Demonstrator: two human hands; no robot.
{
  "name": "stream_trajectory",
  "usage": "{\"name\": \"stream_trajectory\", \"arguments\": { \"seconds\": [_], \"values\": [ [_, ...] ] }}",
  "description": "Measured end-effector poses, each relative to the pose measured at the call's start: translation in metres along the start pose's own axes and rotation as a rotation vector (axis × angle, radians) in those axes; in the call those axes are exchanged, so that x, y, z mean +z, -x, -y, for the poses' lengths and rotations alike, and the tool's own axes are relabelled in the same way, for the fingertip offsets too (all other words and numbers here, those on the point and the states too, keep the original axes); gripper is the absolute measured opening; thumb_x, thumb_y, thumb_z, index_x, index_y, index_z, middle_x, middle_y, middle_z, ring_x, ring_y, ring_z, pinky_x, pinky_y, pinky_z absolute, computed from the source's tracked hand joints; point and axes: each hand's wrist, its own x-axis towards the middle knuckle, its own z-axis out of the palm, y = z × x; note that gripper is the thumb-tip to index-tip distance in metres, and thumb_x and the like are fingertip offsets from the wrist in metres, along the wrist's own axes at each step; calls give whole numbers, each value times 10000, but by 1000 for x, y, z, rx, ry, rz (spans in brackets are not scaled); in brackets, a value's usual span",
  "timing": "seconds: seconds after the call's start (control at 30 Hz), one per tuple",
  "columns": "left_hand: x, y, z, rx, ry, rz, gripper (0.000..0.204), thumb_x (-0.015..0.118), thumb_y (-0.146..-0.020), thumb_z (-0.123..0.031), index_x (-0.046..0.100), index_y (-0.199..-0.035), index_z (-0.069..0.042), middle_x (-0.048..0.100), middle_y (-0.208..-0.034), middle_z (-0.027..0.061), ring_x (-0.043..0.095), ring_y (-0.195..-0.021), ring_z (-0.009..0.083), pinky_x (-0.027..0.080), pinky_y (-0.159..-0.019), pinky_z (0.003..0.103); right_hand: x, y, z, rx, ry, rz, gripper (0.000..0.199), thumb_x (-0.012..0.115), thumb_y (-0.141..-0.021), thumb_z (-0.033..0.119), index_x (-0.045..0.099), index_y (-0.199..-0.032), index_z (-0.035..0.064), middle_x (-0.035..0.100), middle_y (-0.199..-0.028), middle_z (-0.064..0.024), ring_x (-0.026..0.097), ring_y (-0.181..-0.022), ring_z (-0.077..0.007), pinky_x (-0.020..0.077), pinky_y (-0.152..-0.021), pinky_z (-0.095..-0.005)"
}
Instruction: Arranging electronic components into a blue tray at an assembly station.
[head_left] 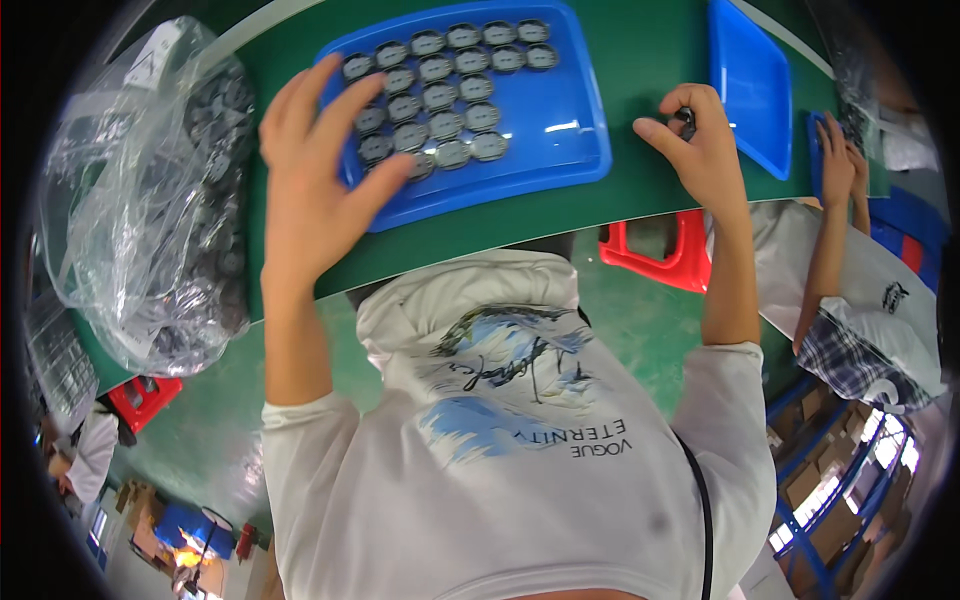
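A shallow blue tray (pixel 555 165) lies on the green table in front of me. Rows of small round dark-rimmed parts with grey faces (pixel 440 97) fill its left and far portions. My left hand (pixel 318 170) is over the tray's left edge, fingers spread and somewhat blurred, with fingertips and thumb close to the leftmost parts. Whether it touches any of them I cannot tell. To the right of the tray, my right hand (pixel 708 150) is raised with fingers curled round a small dark part (pixel 686 122), mostly hidden by the fingers.
A large clear plastic bag (pixel 150 220) full of similar dark parts stands at the left. Another blue tray (pixel 755 95) lies at the right. Beyond it a co-worker's hands (pixel 838 160) rest near another blue tray. A red stool (pixel 660 262) stands below the table edge.
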Motion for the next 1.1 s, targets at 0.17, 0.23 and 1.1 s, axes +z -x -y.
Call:
{"name": "stream_trajectory", "arguments": {
  "seconds": [0.17,0.23,1.1],
  "values": [
    [2,40,22,-269,148,-193,437,769,-783,-169,667,-1195,-67,593,-1322,132,527,-1234,308,408,-1045,403,-5,10,8,-51,55,-67,258,800,-777,96,587,-908,30,525,-886,-13,477,-707,-106,426,-647,-254],
    [4,48,20,-340,150,-227,371,746,-808,-159,682,-1158,-56,622,-1280,126,556,-1204,293,421,-1033,390,-1,11,11,-103,111,11,225,784,-791,94,617,-923,23,544,-897,-25,494,-701,-119,434,-643,-258],
    [7,50,22,-306,110,-213,275,750,-798,-139,712,-1056,-52,642,-1234,110,575,-1158,295,448,-985,390,21,-15,17,-162,326,-54,156,752,-822,126,674,-919,33,531,-787,-68,537,-668,-200,441,-615,-298]
  ]
}}
